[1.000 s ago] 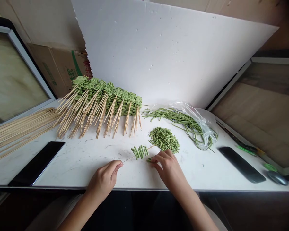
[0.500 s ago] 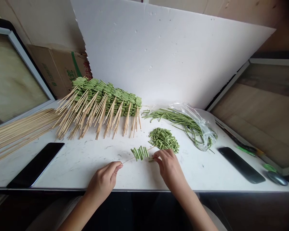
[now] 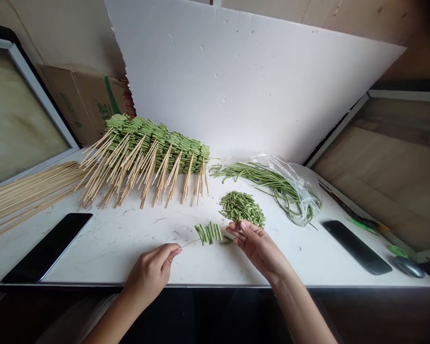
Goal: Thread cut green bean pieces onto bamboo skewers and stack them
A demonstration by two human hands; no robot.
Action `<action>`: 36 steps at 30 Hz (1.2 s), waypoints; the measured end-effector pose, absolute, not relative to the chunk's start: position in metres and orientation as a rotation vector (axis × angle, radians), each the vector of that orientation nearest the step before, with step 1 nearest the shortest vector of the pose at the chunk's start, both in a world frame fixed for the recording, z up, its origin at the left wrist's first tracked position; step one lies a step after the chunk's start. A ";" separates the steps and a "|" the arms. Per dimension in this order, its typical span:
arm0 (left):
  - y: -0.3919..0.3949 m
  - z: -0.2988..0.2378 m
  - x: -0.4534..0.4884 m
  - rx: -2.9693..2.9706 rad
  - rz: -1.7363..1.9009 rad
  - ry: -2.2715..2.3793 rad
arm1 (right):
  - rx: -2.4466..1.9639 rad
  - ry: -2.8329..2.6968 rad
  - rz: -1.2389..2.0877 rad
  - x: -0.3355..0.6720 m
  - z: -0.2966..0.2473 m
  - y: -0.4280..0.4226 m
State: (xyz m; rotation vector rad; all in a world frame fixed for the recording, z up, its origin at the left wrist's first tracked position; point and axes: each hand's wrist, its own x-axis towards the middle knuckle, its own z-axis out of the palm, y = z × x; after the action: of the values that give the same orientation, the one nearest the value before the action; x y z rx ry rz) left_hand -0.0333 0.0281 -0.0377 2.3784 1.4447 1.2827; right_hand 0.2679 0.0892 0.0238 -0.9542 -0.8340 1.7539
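My left hand [image 3: 156,263] pinches the lower end of a thin bamboo skewer [image 3: 189,242], which slants up to the right above the table. Several cut green bean pieces [image 3: 208,233] are threaded side by side along it. At the skewer's far end, my right hand [image 3: 255,243] holds a short piece of green bean [image 3: 239,220] between thumb and fingers, close to the tip. Whether the tip touches that piece I cannot tell. A loose bean piece [image 3: 226,240] lies just beneath the right fingers. Behind them sits a heap of cut beans [image 3: 242,205].
Finished bean skewers [image 3: 157,143] are stacked at the back left, beside bare bamboo skewers [image 3: 32,186]. Long whole beans [image 3: 261,176] lie partly in a clear plastic bag [image 3: 303,196]. A phone [image 3: 48,247] rests left; a dark flat object [image 3: 357,247] and a mouse [image 3: 409,266] lie right.
My right hand has lifted from the table beside the loose bean piece and turned over, bringing a bean piece up to the skewer's tip. The left hand has stayed nearly in place.
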 end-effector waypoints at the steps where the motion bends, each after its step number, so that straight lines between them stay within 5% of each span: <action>1: 0.028 -0.038 -0.033 2.378 1.283 1.444 | -0.947 -0.823 1.765 0.268 0.024 0.089; 36: 0.028 -0.037 -0.034 2.404 1.259 1.377 | -1.107 -0.848 1.669 0.266 0.023 0.089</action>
State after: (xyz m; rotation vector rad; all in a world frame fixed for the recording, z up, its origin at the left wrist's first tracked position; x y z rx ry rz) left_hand -0.0336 0.0284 -0.0369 2.4042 1.3771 1.2592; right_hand 0.2657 0.0894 0.0233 -1.1069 -0.8476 1.6694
